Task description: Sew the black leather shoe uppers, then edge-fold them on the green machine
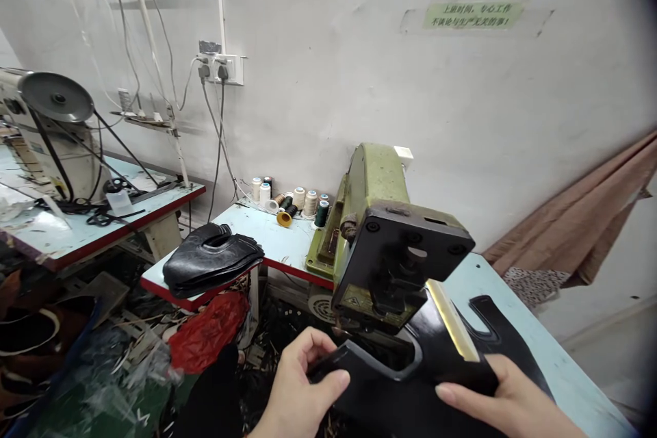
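Note:
A black leather shoe upper (380,393) with a U-shaped cut-out lies beneath the head of a green machine (377,178). My left hand (302,380) pinches its left edge between thumb and fingers, near the corner of the cut-out. On the right, my right hand (508,393) grips the same upper, thumb on top and fingers underneath. A shiny gold strip (452,321) shows just above that hand. The machine's dark front plate hides the spot where the leather meets the working parts.
Stacked black leather pieces (210,260) sit on the table's left end; another black piece (503,332) lies at right. Thread spools (309,202) stand behind. A red plastic bag (208,332) lies below left. A second sewing machine (56,130) stands far left; brown cloth (575,219) hangs at right.

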`<action>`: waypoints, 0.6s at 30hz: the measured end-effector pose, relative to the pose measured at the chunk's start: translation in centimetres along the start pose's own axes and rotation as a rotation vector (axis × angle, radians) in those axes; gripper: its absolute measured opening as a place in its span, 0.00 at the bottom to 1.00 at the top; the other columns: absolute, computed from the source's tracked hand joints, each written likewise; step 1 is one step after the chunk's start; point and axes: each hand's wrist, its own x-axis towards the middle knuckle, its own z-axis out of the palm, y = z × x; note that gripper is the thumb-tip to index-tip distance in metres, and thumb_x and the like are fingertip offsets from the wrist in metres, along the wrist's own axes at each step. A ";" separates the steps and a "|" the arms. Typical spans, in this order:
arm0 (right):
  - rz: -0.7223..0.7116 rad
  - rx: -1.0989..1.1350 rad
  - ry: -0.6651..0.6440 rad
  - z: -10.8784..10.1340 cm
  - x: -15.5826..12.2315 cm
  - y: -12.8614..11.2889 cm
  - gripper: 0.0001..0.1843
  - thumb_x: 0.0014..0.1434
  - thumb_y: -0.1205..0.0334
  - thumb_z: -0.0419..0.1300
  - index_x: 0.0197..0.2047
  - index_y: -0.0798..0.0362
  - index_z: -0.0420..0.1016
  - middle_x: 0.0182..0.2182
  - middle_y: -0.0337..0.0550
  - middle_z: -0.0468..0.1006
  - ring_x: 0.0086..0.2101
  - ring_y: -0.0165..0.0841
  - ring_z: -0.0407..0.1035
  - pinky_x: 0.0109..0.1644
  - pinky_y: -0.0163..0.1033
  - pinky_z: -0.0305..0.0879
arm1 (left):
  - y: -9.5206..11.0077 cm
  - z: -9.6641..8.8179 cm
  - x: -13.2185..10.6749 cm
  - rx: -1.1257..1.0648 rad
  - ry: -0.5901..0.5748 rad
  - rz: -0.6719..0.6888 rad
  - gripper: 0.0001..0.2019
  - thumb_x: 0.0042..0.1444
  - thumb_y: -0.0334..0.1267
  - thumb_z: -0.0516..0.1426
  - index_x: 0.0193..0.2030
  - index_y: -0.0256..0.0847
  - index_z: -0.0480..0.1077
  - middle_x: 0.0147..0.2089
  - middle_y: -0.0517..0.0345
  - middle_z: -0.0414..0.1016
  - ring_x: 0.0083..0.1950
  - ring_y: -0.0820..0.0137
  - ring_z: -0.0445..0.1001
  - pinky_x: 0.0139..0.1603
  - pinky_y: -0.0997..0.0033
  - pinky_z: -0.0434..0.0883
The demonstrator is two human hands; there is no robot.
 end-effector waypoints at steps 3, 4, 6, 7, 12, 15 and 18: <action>-0.034 -0.066 0.096 -0.7 0.3 -1.8 0.13 0.27 0.60 0.74 0.13 0.50 0.73 0.15 0.40 0.76 0.19 0.37 0.68 0.21 0.37 0.65 | -0.1 0.9 0.3 -0.035 0.032 -0.010 0.12 0.48 0.41 0.63 0.29 0.40 0.64 0.27 0.63 0.67 0.30 0.73 0.64 0.34 0.74 0.64; -0.044 -0.092 0.116 -0.8 0.5 -2.3 0.14 0.26 0.61 0.74 0.12 0.50 0.70 0.14 0.38 0.74 0.18 0.35 0.65 0.20 0.37 0.62 | -0.2 1.0 0.4 -0.047 0.043 -0.024 0.13 0.49 0.44 0.62 0.29 0.41 0.63 0.26 0.63 0.66 0.29 0.74 0.62 0.33 0.75 0.63; -0.068 -0.150 0.128 -0.7 0.7 -3.0 0.18 0.27 0.60 0.73 0.10 0.49 0.65 0.11 0.35 0.65 0.16 0.30 0.56 0.19 0.36 0.53 | -0.2 1.2 0.7 -0.060 0.058 -0.043 0.15 0.50 0.49 0.62 0.28 0.41 0.62 0.25 0.64 0.64 0.27 0.75 0.61 0.30 0.75 0.62; -0.088 -0.177 0.118 -0.6 0.8 -3.4 0.20 0.29 0.58 0.72 0.10 0.49 0.62 0.10 0.33 0.61 0.17 0.28 0.51 0.19 0.36 0.49 | -0.2 1.1 0.8 -0.060 0.066 -0.044 0.17 0.48 0.50 0.62 0.28 0.41 0.62 0.25 0.64 0.64 0.27 0.75 0.61 0.28 0.75 0.62; -0.191 -0.276 -0.020 0.2 0.9 -5.1 0.29 0.41 0.52 0.66 0.14 0.48 0.45 0.17 0.30 0.43 0.21 0.26 0.37 0.27 0.39 0.35 | 0.5 1.0 1.0 -0.010 0.111 -0.060 0.20 0.44 0.54 0.63 0.26 0.41 0.62 0.23 0.64 0.63 0.26 0.74 0.60 0.25 0.77 0.60; -0.187 -0.288 -0.070 0.3 1.2 -5.6 0.29 0.42 0.53 0.65 0.16 0.47 0.42 0.18 0.30 0.43 0.22 0.26 0.36 0.28 0.39 0.34 | 1.0 0.9 1.0 -0.012 0.127 -0.085 0.19 0.44 0.54 0.63 0.26 0.41 0.63 0.23 0.64 0.64 0.26 0.74 0.62 0.24 0.78 0.60; -0.170 -0.286 -0.171 0.3 1.9 -5.9 0.29 0.45 0.53 0.64 0.15 0.47 0.43 0.17 0.30 0.44 0.21 0.26 0.37 0.27 0.38 0.34 | 1.3 0.5 1.1 -0.047 0.146 -0.116 0.20 0.43 0.54 0.64 0.26 0.40 0.63 0.23 0.64 0.65 0.25 0.75 0.62 0.23 0.79 0.61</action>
